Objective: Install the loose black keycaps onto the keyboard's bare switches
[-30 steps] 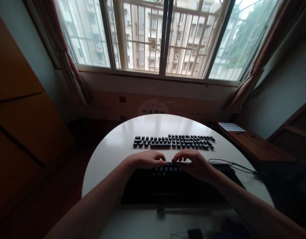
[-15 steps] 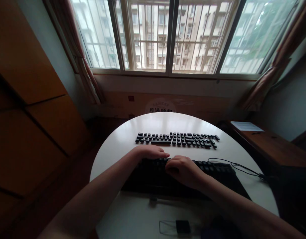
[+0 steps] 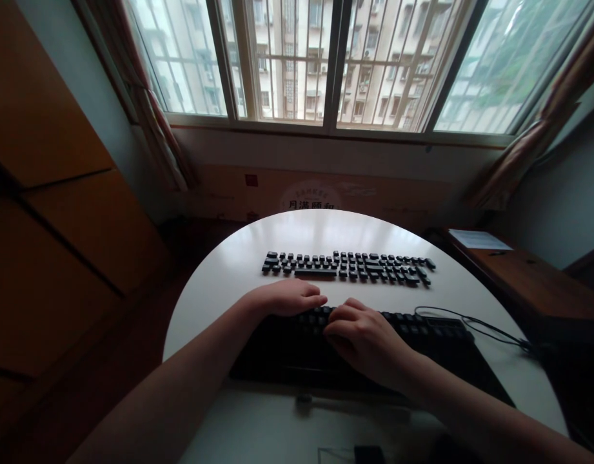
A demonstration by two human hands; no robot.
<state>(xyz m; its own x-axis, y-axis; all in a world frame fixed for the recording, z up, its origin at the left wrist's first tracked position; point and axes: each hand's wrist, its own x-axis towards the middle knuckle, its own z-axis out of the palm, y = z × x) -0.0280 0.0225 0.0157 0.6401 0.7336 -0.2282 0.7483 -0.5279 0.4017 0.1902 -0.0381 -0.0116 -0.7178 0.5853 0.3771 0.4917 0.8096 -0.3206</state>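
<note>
A black keyboard (image 3: 422, 335) lies on the round white table (image 3: 229, 283) in front of me. My left hand (image 3: 287, 299) rests palm down on its far left edge, fingers lying fairly flat and pointing right. My right hand (image 3: 362, 335) sits over the middle rows with its fingers curled down onto the keys; whether they pinch anything is hidden. Farther back on the table, loose black keycaps (image 3: 347, 266) are laid out in rows in the shape of a keyboard.
A black cable (image 3: 475, 322) runs from the keyboard off the table's right side. A small dark object (image 3: 367, 454) lies at the near edge. A wooden side table (image 3: 524, 280) with a paper (image 3: 480, 240) stands at right, wooden cabinets at left, a window ahead.
My right hand has drawn back from the keyboard's far edge toward its middle rows and curled. The left hand has stayed on the far left edge. The view has shifted slightly.
</note>
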